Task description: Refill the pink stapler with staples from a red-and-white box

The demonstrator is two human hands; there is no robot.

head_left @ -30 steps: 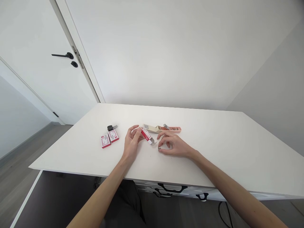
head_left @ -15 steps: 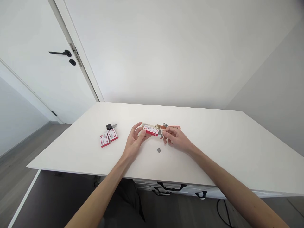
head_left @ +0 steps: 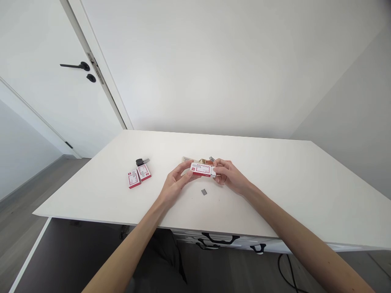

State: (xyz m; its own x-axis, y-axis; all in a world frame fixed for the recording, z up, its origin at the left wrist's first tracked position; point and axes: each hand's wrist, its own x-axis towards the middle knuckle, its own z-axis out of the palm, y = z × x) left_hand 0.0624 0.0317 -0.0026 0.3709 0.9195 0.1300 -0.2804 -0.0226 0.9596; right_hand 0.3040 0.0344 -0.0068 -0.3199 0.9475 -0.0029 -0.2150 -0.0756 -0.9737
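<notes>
A small red and white staple box (head_left: pixel 201 169) is held level just above the white table (head_left: pixel 275 191), between both hands. My left hand (head_left: pixel 176 183) pinches its left end, and my right hand (head_left: pixel 229 176) closes on its right end. A small grey strip of staples (head_left: pixel 204 192) lies on the table just below the box. Behind the hands lies a beige and orange stapler (head_left: pixel 204 160), mostly hidden by them.
Two more red and white staple boxes (head_left: pixel 138 176) lie at the left of the table, with a small black object (head_left: pixel 142 162) just behind them. A white door with a black handle (head_left: pixel 80 66) stands at the left. Drawer handles (head_left: pixel 218 238) show under the table's front edge.
My right hand left the grey staple strip on the table and rose to the box's right end. The box turned from tilted to level and moved a little to the right.
</notes>
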